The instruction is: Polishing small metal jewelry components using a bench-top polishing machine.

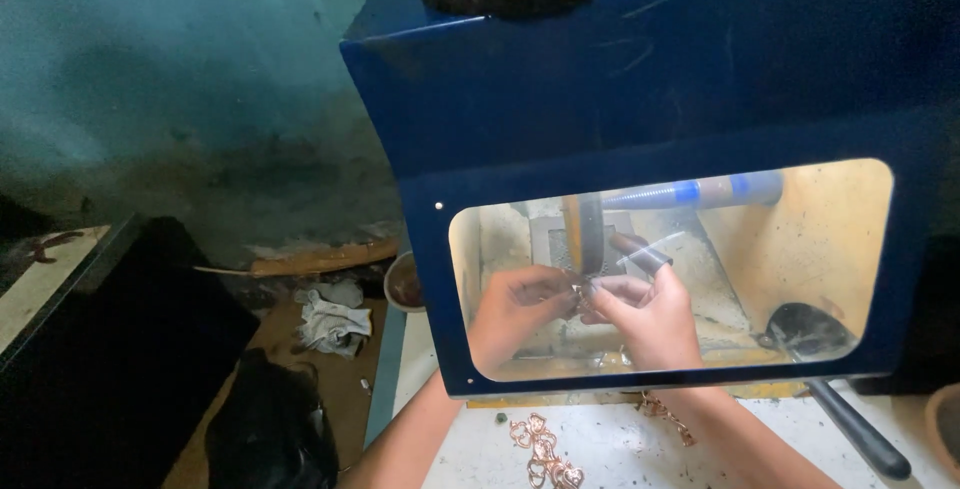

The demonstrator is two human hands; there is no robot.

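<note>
Both my hands reach inside a blue cabinet [600, 99] and show through its clear window [820, 239]. My left hand [515, 309] and my right hand [645, 314] meet at the middle and pinch one small metal piece [580, 294] between their fingertips. The piece sits against a thin upright wheel or belt [590, 234] behind it. A fingertip of my right hand has a dark cover. What the piece is exactly is too small to tell.
Several copper-coloured metal pieces [545, 449] lie on the white bench below the cabinet. A black-handled scoop [830, 359] leans at the right. A blue-and-grey tube [690, 192] runs inside. A white rag [335, 321] and a black bag [270, 429] lie on the floor at left.
</note>
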